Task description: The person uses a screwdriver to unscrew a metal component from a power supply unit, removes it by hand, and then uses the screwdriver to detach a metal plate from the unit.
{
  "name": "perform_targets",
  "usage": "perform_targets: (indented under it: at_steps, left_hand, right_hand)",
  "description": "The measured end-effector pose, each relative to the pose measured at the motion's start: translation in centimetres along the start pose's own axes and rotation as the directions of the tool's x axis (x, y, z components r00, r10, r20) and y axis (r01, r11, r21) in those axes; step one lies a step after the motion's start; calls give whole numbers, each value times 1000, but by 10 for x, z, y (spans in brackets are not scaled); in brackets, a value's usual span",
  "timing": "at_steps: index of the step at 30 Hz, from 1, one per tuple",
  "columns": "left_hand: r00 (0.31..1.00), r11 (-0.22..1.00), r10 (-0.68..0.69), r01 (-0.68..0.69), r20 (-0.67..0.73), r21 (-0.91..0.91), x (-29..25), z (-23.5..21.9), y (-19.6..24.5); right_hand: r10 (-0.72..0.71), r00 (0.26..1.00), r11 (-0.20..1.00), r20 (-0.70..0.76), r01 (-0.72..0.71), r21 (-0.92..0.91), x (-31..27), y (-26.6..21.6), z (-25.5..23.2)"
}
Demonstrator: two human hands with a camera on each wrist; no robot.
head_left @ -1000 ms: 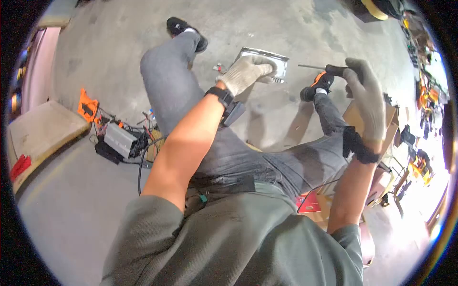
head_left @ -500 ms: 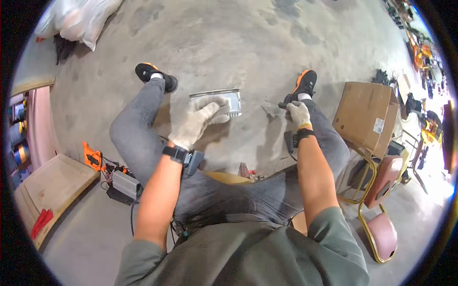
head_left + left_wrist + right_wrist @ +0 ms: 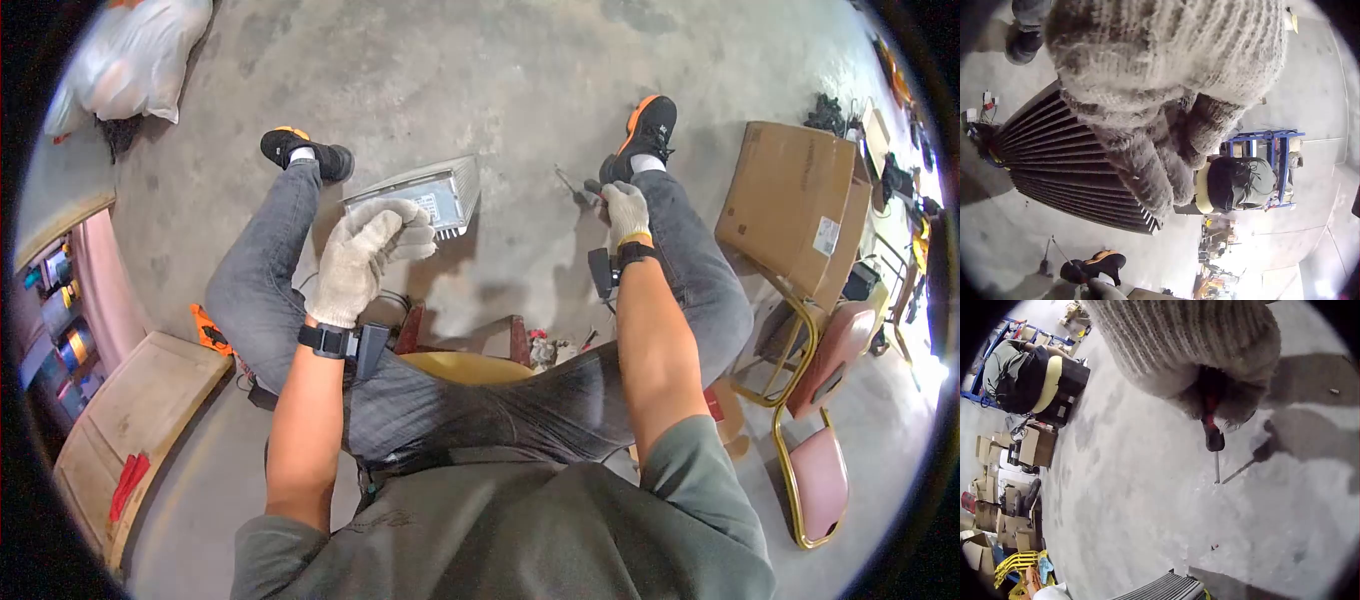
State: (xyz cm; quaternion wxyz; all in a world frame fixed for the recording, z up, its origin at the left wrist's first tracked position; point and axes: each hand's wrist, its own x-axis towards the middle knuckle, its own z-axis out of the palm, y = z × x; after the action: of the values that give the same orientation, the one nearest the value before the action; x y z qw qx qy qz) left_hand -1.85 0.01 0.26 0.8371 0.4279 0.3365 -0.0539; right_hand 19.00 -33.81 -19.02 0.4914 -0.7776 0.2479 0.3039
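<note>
My gloved left hand (image 3: 365, 260) grips the near edge of a finned metal housing (image 3: 462, 190). The housing is tilted, showing a labelled flat face and ribbed sides in the head view. From the left wrist, its long dark fins (image 3: 1066, 162) spread out under the glove (image 3: 1166, 56), fingers bent over one end. My gloved right hand (image 3: 628, 212) holds a screwdriver (image 3: 568, 180) close to the right shoe. In the right wrist view, the black and red screwdriver handle (image 3: 1212, 434) sticks out of the fist, shaft pointing at the concrete floor.
A cardboard box (image 3: 785, 205) stands on the right beside folded chairs (image 3: 815, 480) with gold frames. On the left is a wooden board (image 3: 140, 430) with a red cloth (image 3: 128, 487). A white sack (image 3: 140, 60) lies at upper left. A yellow seat (image 3: 470, 367) shows between the legs.
My right hand has come down and inward with the screwdriver from its raised place at the right. The metal housing has been tilted, so its ribbed side shows. The head view has shifted.
</note>
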Motion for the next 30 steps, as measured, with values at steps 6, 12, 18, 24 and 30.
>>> perform_targets:
  at_steps: [6, 12, 18, 24, 30]
  left_hand:
    - [1000, 1000, 19, -19, 1, 11, 2, -1, -2]
    - [999, 998, 34, -33, 16, -53, 3, -6, -8]
    - [999, 1000, 25, -24, -40, 19, 2, 3, -4]
    - [995, 993, 80, -74, -66, 94, 4, 6, 0]
    - [994, 991, 93, -86, -63, 102, 1, 13, 0]
  right_hand:
    - [6, 999, 999, 37, -4, -45, 49, 37, -5]
    - [22, 999, 1000, 49, -21, -20, 46, 31, -3]
    - [-19, 997, 1000, -74, 18, -7, 20, 10, -2]
    - [-167, 985, 980, -51, 160, -123, -62, -73, -18]
    - [-677, 735, 732, 52, 679, -57, -162, -127, -56]
